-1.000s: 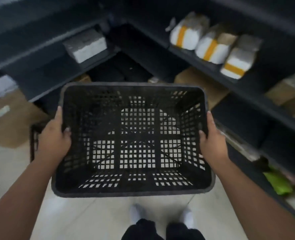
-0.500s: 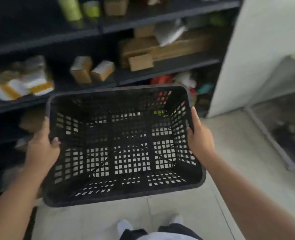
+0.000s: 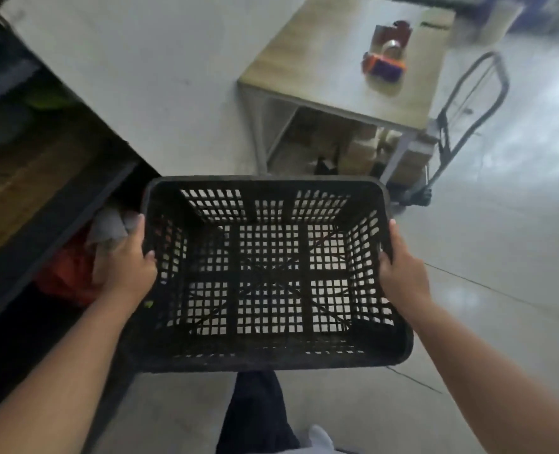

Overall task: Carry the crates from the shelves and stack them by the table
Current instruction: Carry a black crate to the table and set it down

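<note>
I hold an empty black lattice crate (image 3: 268,355) in front of my waist, open side up. My left hand (image 3: 129,267) grips its left rim, thumb hooked inside. On the opposite rim my right hand (image 3: 401,271) grips the same way. The crate hangs in the air above the pale floor. A wooden-topped table (image 3: 311,57) on a metal frame stands ahead, beyond the crate's far edge. The dark shelves (image 3: 39,191) run along my left side.
On the table lie an orange-and-purple item (image 3: 384,65) and a brown object (image 3: 391,36). Cardboard boxes (image 3: 360,149) sit under the table. A folding hand trolley (image 3: 461,122) stands at its right. Red and white things (image 3: 75,270) lie on the lowest shelf near my left hand.
I have turned right, away from the shelves; the table and trolley have come into view ahead. Both hands keep the same grip on the crate.
</note>
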{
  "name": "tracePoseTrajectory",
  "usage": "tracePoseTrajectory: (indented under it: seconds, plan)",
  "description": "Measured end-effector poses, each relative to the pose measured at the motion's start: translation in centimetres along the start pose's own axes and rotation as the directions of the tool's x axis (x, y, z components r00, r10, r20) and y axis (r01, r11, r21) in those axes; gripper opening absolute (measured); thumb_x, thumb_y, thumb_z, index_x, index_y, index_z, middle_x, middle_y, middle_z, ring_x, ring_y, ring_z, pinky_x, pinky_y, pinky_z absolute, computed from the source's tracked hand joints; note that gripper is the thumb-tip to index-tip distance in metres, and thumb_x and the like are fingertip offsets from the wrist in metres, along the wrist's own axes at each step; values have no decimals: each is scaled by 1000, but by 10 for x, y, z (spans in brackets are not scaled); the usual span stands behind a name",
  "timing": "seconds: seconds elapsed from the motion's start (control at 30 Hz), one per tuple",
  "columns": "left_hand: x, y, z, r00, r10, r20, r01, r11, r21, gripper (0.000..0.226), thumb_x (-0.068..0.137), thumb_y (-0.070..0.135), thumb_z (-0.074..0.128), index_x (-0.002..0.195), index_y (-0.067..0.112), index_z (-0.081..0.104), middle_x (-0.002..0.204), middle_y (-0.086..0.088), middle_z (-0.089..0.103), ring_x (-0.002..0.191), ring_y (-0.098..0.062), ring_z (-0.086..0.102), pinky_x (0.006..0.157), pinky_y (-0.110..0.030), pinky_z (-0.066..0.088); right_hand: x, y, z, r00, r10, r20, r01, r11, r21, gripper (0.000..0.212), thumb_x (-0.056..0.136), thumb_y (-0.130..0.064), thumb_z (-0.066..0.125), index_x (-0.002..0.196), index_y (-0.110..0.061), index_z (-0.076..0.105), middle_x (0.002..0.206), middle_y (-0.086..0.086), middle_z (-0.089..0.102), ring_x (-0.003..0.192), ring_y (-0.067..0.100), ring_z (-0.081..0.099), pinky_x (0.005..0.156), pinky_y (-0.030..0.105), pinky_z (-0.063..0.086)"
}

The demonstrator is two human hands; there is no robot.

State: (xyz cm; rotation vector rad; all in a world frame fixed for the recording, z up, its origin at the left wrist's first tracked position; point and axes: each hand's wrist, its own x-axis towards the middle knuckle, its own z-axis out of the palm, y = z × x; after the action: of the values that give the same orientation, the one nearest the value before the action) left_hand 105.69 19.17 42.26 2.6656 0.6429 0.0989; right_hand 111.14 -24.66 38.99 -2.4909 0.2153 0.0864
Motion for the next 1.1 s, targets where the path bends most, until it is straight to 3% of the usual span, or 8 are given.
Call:
tracePoseTrajectory:
  seconds: [0.07,0.23,0.43,0.6,0.7,0.87,0.97,1.1]
  plan:
    - [52,32,23,996,74,49,-75,997,23,72,94,10,54,157,22,21,135,-25,55,117,-45,53,93,-50,44,29,12,3,995,69,-67,-70,997,-14,62,101,-22,42,155,-35,15,95,15,67,73,28,56,70,40,50]
    - [169,89,79,959,226,168,-218,974,-66,72,92,5,53,156,19,24,139,-21,55,122,-42,53,100,-48,45,90,28,17,952,261,-159,-263,965,9,62,99,-21,44,153,-37,16,96,19,67,78,35,60,77,49,54]
    - [262,158,154,921,326,212,-323,945,-50,67,94,6,52,155,16,25,135,-21,57,116,-43,56,97,-53,47,167,63,40,908,369,-201,-369,929,35,62,99,-17,45,154,-31,20,95,18,66,71,28,51,66,39,45]
    - [329,201,266,917,294,268,-287,956,-68,66,96,10,53,155,22,26,115,-18,65,88,-23,56,74,-39,47,257,133,93,887,431,-164,-433,901,25,61,101,-20,43,155,-32,16,88,11,63,70,27,56,64,38,49]
    - [367,212,340,928,238,287,-223,971,-86,63,95,12,54,152,27,31,119,-16,65,98,-32,62,81,-45,50,311,175,135,881,453,-136,-455,890,23,62,101,-22,42,154,-35,13,89,10,62,71,26,58,63,42,53]
    - [426,200,485,932,205,299,-202,979,-40,60,94,10,55,149,21,37,124,-24,62,109,-47,59,88,-52,47,402,252,223,863,500,-74,-497,866,50,58,102,-27,40,152,-42,15,113,11,64,85,30,58,72,39,47]
    - [449,179,574,932,188,309,-179,982,-58,62,97,18,52,153,28,28,133,-18,58,113,-42,58,90,-49,46,445,298,285,881,469,-60,-465,882,71,56,100,-26,41,148,-44,20,110,9,66,94,35,63,76,45,51]
    - [480,150,675,926,184,330,-173,983,-63,66,96,20,54,151,36,23,134,-16,57,115,-39,58,93,-49,48,486,355,360,874,483,-46,-482,875,39,57,100,-27,40,149,-45,17,106,7,66,89,31,64,75,48,54]
